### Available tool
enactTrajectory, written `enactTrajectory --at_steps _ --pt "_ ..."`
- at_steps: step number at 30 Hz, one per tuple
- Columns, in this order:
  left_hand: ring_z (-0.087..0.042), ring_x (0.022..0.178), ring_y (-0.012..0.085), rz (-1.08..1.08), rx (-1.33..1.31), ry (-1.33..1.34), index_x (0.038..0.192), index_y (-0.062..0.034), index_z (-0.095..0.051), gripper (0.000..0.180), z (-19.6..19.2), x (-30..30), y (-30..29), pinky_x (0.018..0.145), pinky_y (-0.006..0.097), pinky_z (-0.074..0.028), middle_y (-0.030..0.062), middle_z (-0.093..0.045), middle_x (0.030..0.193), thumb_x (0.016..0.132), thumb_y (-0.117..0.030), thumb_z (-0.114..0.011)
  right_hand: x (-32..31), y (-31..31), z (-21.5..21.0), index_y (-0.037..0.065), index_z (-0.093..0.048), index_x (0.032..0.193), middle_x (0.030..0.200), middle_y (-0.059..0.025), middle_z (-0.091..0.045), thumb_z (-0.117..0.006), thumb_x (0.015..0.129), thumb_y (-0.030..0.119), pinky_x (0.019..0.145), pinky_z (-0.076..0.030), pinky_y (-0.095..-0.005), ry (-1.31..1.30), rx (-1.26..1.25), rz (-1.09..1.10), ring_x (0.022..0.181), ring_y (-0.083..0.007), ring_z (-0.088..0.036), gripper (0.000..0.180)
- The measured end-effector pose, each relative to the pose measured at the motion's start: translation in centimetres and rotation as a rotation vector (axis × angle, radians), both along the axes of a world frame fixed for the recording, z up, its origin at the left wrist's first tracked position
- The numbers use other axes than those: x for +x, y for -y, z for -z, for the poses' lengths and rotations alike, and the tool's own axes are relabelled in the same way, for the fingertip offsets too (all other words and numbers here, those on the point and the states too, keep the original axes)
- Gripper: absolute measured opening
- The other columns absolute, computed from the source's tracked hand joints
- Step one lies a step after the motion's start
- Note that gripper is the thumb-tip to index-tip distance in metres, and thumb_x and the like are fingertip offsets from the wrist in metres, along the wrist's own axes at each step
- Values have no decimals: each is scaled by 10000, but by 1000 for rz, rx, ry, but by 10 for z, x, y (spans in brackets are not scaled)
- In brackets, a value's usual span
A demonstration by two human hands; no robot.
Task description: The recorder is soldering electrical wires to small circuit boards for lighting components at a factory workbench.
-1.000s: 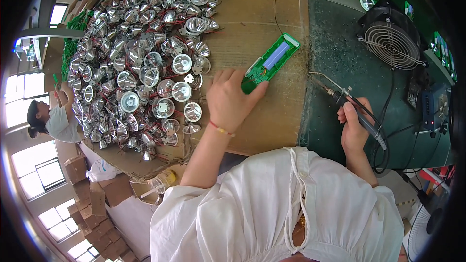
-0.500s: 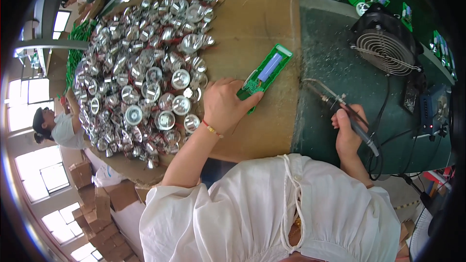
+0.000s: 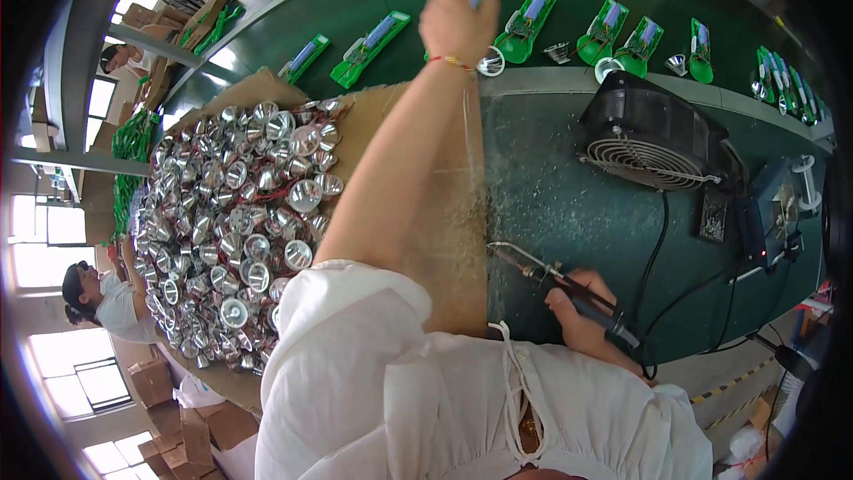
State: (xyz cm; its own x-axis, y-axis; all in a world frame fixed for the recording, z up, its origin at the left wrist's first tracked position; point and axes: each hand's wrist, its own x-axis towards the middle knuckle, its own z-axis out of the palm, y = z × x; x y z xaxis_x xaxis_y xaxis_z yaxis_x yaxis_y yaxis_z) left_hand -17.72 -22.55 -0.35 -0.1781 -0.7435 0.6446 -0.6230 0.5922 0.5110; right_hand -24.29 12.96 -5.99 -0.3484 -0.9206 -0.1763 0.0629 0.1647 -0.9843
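Observation:
My left hand (image 3: 458,22) is stretched far forward over the dark green work surface, its fingers curled around a green flashlight casing (image 3: 476,2). Most of that casing is hidden under the hand; a bit of its blue battery shows. To the right of the hand lies another green casing (image 3: 533,13) with a battery and circuit board, a silvery reflector (image 3: 490,61) beside its lower end. My right hand (image 3: 582,309) grips a soldering iron (image 3: 613,324) low over the dark mat, its thin metal tip pointing left toward the cardboard's edge.
A large pile of silvery reflectors (image 3: 231,231) covers the cardboard (image 3: 435,276) at left. More green casings (image 3: 369,49) line the far side. A black fan (image 3: 657,129) and a blue soldering station (image 3: 771,222) with cables stand right. Another person (image 3: 111,302) sits at far left.
My left hand has gone from the cardboard to the far row of casings. The casing it held on the cardboard is gone from there. My right hand keeps hold of the soldering iron.

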Motion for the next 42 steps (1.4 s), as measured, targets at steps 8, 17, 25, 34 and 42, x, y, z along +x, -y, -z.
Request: enactTrajectory --at_steps 8,17,25,34,42 --pt "-627 656 264 12 334 424 776 -66 -685 215 47 80 31 651 348 -494 125 -643 696 741 -252 -582 -1 2 4 19 -561 844 713 -34 -600 -679 749 95 572 -436 -230 -1 -41 9 626 -66 -529 170" --pt "-584 594 338 2 389 258 677 -37 -631 165 15 145 -163 560 417 -474 155 -596 650 757 -163 -561 3 4 -6 -27 -530 862 672 -73 -584 -599 783 27 553 -457 -225 19 -65 68 590 -93 -546 118" --pt "-576 499 217 -144 361 153 756 -62 -643 108 11 204 -283 464 309 -459 72 -593 658 733 -162 -680 10 5 -5 -14 -526 883 664 -70 -576 -590 816 85 534 -429 -210 -25 -147 63 563 -90 -522 135" --pt "-506 930 192 -232 154 966 722 -77 -586 72 3 253 -296 854 385 -356 23 -563 828 701 -115 -529 14 -5 -10 -16 -540 904 683 -72 -581 -595 821 103 530 -427 -201 -82 -183 111 572 -86 -524 155" --pt "-527 989 190 -224 107 700 776 -109 -556 78 18 235 -284 907 411 -335 37 -597 841 737 -141 -615 22 -9 -26 -28 -530 905 685 -85 -582 -604 812 101 536 -439 -210 -125 -244 58 578 -100 -537 175"
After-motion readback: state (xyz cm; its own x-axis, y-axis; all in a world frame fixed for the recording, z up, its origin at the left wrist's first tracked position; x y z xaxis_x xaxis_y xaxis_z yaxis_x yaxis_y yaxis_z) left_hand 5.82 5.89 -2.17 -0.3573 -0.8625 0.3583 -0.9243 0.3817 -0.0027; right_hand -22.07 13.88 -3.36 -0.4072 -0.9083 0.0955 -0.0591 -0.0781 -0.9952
